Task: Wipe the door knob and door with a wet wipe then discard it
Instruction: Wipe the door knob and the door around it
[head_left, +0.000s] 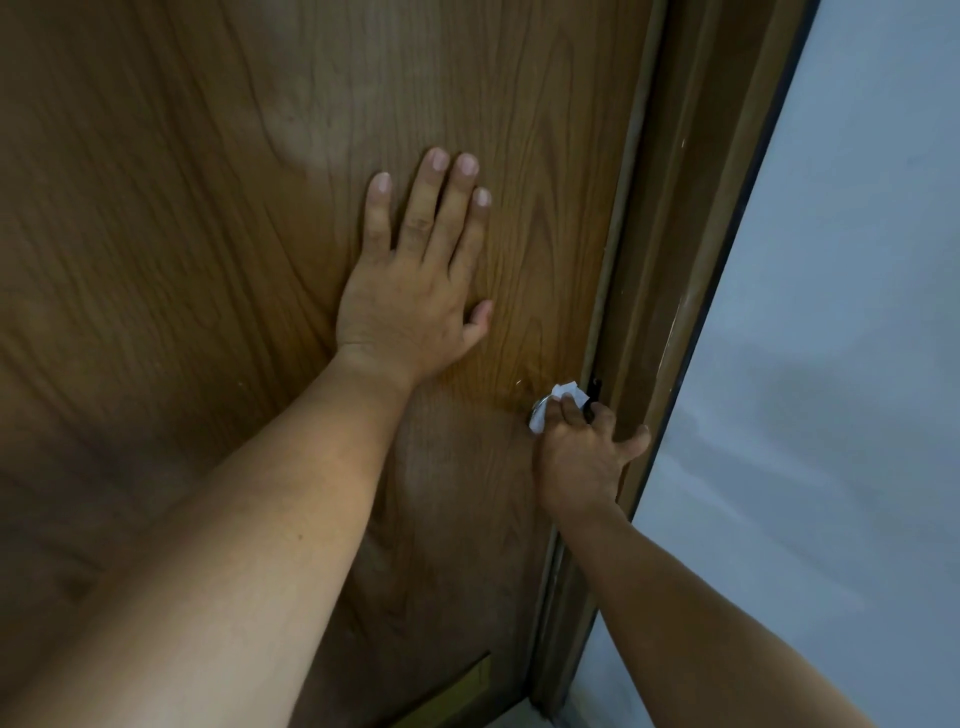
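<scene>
Door: wooden door (208, 260) stood shut against brown frame (670, 260); pale wall (831, 312) lay to the right.
Left hand: left hand (410, 291) lay flat and spread wide on the door panel, above and left of the knob, holding nothing.
Right hand: right hand (582, 457) was curled around the door knob (538, 408), pressing the wet wipe (563, 392) against it; little finger stuck out toward the frame.
Wipe location: white, crumpled, between fingers and knob, near the door's latch edge; only a sliver of metal knob showed.
Stage, as judged: knob wiping was under way; door panel and discarding appeared outstanding.
Risk one: wipe might slip from the grip, caused by wet metal and a bunched hold.
Risk two: knob might turn and unlatch the door, caused by twisting pressure; the left palm's push could then swing it.
Risk three: far side of knob might be missed, being hidden.
Markings: no brand, label or writing was legible.
</scene>
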